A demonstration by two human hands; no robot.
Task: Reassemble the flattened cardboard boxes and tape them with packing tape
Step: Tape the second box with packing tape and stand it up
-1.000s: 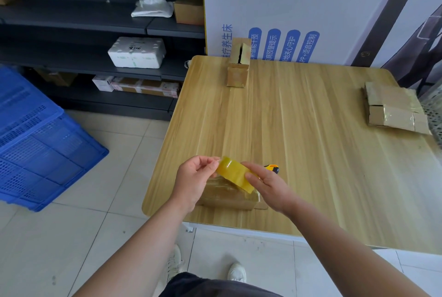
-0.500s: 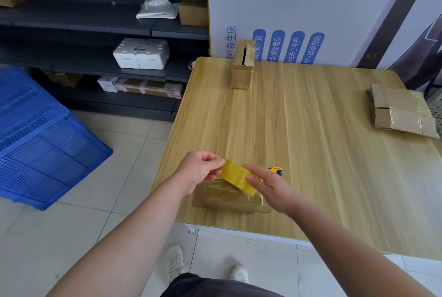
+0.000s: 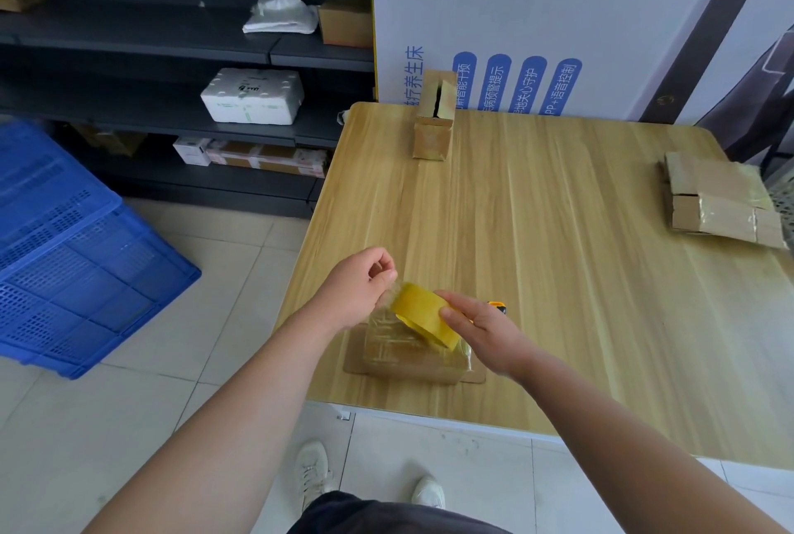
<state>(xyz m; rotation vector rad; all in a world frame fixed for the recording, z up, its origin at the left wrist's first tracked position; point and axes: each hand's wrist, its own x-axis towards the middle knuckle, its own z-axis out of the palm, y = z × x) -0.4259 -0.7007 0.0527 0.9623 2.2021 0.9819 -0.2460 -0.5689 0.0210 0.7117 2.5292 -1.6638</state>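
Now tape peels off the tape roll (image 3: pixel 423 314) just above the box (image 3: pixel 399 357).
Left hand (image 3: pixel 358 290) has drawn away, fingers (image 3: pixel 386 275) pinching the loose end; right hand (image 3: pixel 485 333) fingers curl round the roll. Box rests on the table (image 3: pixel 558 232), probably ready for sealing.
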